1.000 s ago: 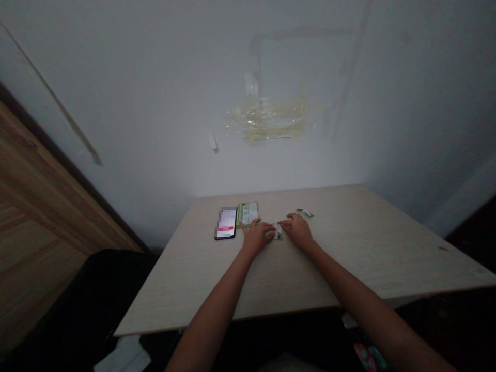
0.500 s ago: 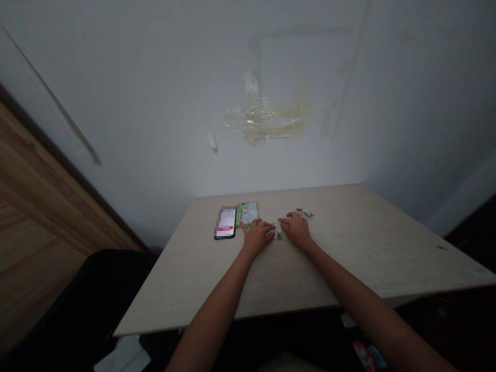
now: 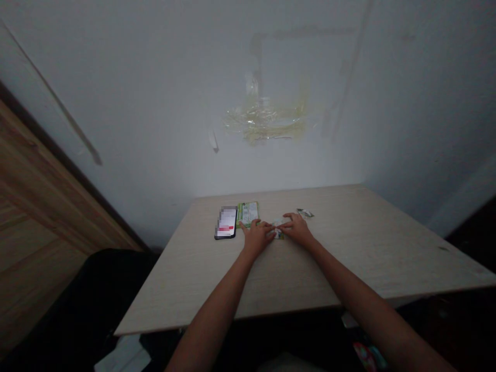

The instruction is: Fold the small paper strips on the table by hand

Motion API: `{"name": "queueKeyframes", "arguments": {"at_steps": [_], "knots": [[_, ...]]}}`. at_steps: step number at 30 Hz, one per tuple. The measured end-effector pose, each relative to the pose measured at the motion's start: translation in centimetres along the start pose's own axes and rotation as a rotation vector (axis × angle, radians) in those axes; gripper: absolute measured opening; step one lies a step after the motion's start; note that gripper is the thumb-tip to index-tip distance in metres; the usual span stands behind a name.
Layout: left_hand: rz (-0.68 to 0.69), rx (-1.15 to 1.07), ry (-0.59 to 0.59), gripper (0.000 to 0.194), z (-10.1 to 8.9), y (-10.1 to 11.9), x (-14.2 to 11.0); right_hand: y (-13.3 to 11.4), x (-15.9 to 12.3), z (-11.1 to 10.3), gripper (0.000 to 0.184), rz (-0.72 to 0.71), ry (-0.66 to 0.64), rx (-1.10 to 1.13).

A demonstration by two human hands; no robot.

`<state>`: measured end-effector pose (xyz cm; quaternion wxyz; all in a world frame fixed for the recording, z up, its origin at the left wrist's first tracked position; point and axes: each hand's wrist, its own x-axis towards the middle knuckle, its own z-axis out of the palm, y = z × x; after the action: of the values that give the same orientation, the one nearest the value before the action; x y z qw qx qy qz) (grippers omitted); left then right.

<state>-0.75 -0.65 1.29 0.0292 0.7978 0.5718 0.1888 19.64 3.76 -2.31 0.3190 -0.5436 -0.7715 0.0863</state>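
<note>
A small flat printed piece [image 3: 278, 233], pale with green and yellow parts, lies on the table between my hands. My left hand [image 3: 256, 236] rests with its fingers spread, the fingertips touching the piece's left side and the thumb stretched out toward a green-and-white printed sheet or packet [image 3: 248, 211]. From the right, my right hand [image 3: 299, 229] reaches over the same piece, its fingers extended and fingertips on its upper right part. The two hands' fingertips nearly meet. Fingers cover much of the piece, so its kind is unclear.
A phone [image 3: 226, 223] with a lit, partly blurred screen lies left of the green sheet. Beyond my right hand is another small printed scrap [image 3: 305, 212]. The wooden table [image 3: 372, 237] meets a wall [image 3: 163, 103] with peeling tape [image 3: 267, 121].
My right hand's fingertips have shifted slightly down and left onto the small piece, closer to my left fingertips. My left hand has barely moved.
</note>
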Motion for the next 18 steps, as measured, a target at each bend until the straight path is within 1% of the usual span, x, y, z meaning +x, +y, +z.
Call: {"name": "queueKeyframes", "arguments": {"at_steps": [5, 9, 18], "knots": [[-0.01, -0.013, -0.021, 0.029, -0.2, 0.1, 0.0, -0.4, -0.1, -0.1, 0.02, 0.013, 0.011, -0.012], [-0.003, -0.017, -0.012, 0.029, -0.2, 0.1, 0.0, -0.7, -0.1, -0.3, 0.021, 0.028, 0.014, -0.038], [-0.001, -0.023, -0.023, 0.029, -0.3, 0.1, 0.1, -1.3, 0.2, -0.4, 0.026, 0.063, 0.023, -0.154]]}}
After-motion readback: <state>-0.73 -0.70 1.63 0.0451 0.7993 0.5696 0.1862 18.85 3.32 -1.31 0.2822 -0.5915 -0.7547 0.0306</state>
